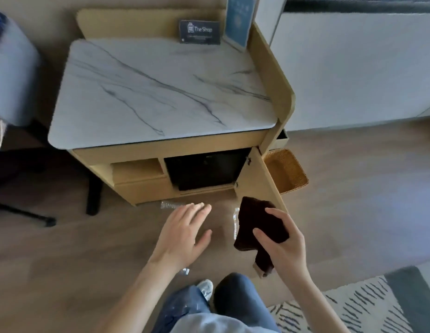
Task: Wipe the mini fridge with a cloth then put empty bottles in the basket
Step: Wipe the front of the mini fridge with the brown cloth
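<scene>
Our right hand [281, 239] grips the dark brown cloth [257, 227]; left hand [185, 231] spread, empty. Black mini fridge [202, 171] at 12 o'clock apparently unwiped; clear plastic bottles [170, 205] lie on floor, woven basket [287, 170] at 1 o'clock.

A small dark card [199, 31] stands upright at the back edge of the marble top [161, 92], leaning against the wooden back panel. White lettering on the card reads "The Shop", with a small white icon to the left of the words; finer lines of print beneath them are too small to make out. Just to the right of the card, in the back right corner of the marble top, stands a blue sign [238, 20] in a clear holder; its pale print and round emblem are too blurred to read.
</scene>
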`<action>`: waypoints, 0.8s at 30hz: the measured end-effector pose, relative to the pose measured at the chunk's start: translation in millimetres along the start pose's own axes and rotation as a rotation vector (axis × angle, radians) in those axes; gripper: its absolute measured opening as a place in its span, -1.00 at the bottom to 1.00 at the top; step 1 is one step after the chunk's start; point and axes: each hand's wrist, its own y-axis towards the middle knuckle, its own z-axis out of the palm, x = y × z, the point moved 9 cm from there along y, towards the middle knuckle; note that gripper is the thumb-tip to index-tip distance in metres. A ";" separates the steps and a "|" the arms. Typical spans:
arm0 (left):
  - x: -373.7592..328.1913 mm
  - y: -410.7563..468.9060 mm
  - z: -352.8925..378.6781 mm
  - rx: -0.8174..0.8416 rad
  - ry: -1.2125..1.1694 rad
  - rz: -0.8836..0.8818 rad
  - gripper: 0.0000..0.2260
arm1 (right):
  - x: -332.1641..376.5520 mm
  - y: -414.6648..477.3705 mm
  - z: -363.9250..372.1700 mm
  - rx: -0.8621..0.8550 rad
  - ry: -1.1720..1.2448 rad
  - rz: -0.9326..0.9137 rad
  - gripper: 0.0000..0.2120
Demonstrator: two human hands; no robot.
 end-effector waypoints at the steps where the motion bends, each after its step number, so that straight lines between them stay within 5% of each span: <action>1: 6.2 -4.4 0.1 -0.004 -0.001 -0.049 -0.51 | 2.3 7.2 6.2 0.043 -0.011 -0.020 -0.55; 10: 6.0 -1.6 -5.5 -0.121 0.031 -0.280 -0.53 | -1.5 66.7 34.0 0.275 0.011 -0.056 -0.55; 18: 43.2 46.2 41.2 -0.074 0.004 -0.287 -0.52 | -32.4 115.1 62.7 0.281 -0.010 -0.076 -0.55; 24: 118.5 92.2 131.1 -0.127 -0.028 -0.271 -0.53 | -126.5 172.9 125.7 0.231 0.064 -0.079 -0.56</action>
